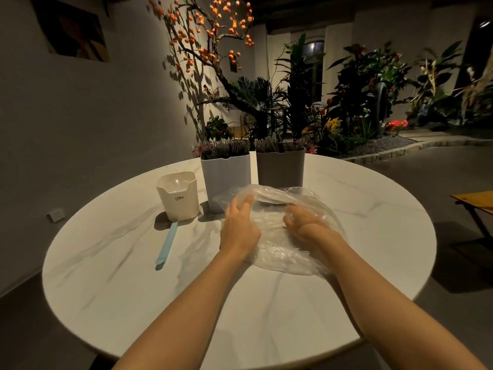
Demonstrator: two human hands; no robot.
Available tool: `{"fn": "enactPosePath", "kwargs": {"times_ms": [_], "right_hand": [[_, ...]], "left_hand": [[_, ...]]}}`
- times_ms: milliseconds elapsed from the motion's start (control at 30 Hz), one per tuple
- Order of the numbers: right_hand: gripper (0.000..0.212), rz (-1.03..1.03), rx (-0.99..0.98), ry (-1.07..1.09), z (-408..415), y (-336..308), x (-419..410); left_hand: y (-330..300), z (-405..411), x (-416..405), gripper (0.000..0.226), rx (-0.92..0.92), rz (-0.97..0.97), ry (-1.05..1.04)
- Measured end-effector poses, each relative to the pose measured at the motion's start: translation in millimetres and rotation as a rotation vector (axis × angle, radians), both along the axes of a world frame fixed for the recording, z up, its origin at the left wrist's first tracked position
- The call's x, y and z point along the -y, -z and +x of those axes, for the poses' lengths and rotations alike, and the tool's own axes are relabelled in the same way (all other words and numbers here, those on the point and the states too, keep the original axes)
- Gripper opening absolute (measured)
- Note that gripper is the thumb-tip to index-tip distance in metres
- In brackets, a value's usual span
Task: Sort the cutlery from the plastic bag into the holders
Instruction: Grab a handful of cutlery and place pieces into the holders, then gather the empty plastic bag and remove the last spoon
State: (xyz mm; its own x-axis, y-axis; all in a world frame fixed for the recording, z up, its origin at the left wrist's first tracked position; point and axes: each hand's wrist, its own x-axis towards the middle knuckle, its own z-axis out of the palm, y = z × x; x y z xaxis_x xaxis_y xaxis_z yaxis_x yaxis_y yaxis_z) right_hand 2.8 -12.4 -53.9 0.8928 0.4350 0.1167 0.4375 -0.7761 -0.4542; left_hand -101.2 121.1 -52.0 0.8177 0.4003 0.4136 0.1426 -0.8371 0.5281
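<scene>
Both my hands, left [238, 225] and right [304, 222], grip one plastic bag [282, 247]; three holders [225, 180] stand beyond, one blue utensil [166, 245] left.

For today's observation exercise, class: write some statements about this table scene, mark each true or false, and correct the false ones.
1. Three holders stand on the table. True: a cream holder, a light holder and a grey holder.
2. The blue utensil stands in the cream holder. False: it lies on the table.
3. The plastic bag is opaque black. False: it is clear.
4. The right hand is inside the bag. True.
5. The left hand lifts the bag's edge. True.
</scene>
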Motion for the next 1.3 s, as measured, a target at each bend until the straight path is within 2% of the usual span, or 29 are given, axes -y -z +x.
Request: {"fn": "enactPosePath", "kwargs": {"times_ms": [200,367,533,700,867,933,1033,1300], "right_hand": [[0.055,-0.037,0.07,0.142,-7,-6,-3],[0.053,0.001,-0.024,0.256,-2,2,-5],[0.058,0.084,-0.067,0.104,2,0,-6],[0.05,0.189,-0.11,-0.084,-6,-2,-5],[0.038,0.346,-0.12,-0.019,-9,-11,-10],[0.038,0.302,-0.15,0.08,-7,-14,-13],[0.044,0.237,-0.199,0.089,-7,-17,-19],[0.074,0.226,-0.294,-0.279,-16,-23,-21]], "left_hand": [[0,2,-3,0.04,0.449,0.25,-0.038],[0,3,1,0.038,0.589,0.406,0.127],[0,1,2,0.037,0.539,0.375,0.252],[-2,1,5,0.053,0.471,0.225,0.255],[-5,0,5,0.06,0.483,0.046,0.196],[-6,0,2,0.06,0.499,-0.012,0.196],[-6,0,-3,0.063,0.452,-0.067,0.218],[-2,3,-10,0.066,0.404,-0.086,0.212]]}}
